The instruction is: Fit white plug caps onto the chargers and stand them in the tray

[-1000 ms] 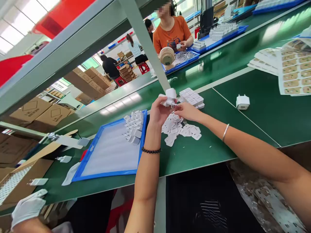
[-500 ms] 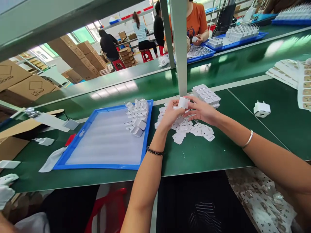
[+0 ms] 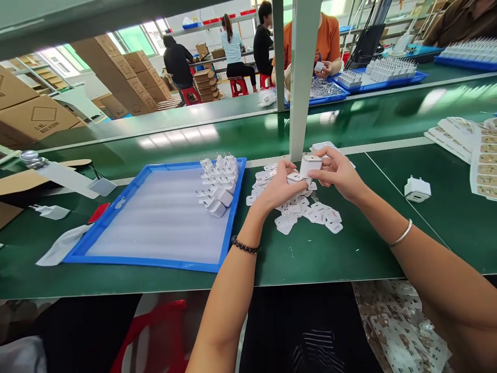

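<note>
My left hand [image 3: 280, 187] is closed on a white piece [image 3: 295, 177] with a port-like slot. Just right of it, a white charger block [image 3: 311, 165] is pinched in my right hand [image 3: 337, 173]; the two pieces are very close together. Below both hands lies a loose pile of small white printed cards [image 3: 321, 213]. To the left, a blue-rimmed tray [image 3: 155, 263] holds several white plug chargers [image 3: 219, 181] at its right side. Behind my right hand, white blocks [image 3: 323, 146] are partly hidden.
A single charger [image 3: 417, 189] stands on the green table [image 3: 373, 228] at right, near sticker sheets [image 3: 483, 155]. A metal post [image 3: 303, 77] rises just behind my hands. Across the bench, a person in orange [image 3: 329, 41] holds a white piece. Cardboard [image 3: 23, 181] lies at far left.
My right hand now holds a white block upright beside the left hand's piece, where one white piece showed between both hands. The view has shifted slightly; the co-worker's hand at lower left has left view.
</note>
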Tool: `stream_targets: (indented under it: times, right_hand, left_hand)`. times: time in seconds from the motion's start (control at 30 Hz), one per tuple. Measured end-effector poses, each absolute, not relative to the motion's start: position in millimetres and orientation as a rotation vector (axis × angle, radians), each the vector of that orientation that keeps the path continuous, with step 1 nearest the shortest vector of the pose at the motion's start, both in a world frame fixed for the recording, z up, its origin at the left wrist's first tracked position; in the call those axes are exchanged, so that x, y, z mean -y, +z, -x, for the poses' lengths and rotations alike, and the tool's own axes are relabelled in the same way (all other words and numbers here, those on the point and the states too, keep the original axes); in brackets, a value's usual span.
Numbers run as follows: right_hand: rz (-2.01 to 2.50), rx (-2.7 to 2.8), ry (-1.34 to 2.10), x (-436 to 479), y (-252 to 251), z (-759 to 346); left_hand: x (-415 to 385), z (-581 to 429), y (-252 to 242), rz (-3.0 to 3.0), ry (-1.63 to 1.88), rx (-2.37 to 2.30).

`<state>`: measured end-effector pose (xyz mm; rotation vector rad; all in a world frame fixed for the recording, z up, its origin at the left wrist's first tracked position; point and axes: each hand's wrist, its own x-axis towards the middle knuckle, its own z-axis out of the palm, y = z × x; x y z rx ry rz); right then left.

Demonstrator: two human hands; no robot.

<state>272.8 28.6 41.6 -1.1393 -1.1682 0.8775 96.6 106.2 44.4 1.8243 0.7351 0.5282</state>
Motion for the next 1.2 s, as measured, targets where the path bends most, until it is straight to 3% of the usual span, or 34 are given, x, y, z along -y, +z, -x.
stream_targets:
  times: [0.4,0.63,0.97,1.2]
  right_hand:
    - [1.095,1.204,0.71,-28.5,43.6,-274.4]
    - [1.038,0.913,0.989,-32.0,44.3,-277.2]
    - [1.446,1.138,0.655,-35.5,15.6,-263.5]
    - [1.615,1.344,0.489,-25.5,25.0,-252.3]
  left_hand:
    - [-100.2,-101.0,43.6,-1.881,0.848,-0.512]
    - [-102.6,-104.2,46.0,-1.46,0.675,-0.279]
    - [-96.6,-121.5,28.7,-1.529,0.981,-0.669]
    - [-84.7,-132.8,15.3,-1.575,1.068,-0.664]
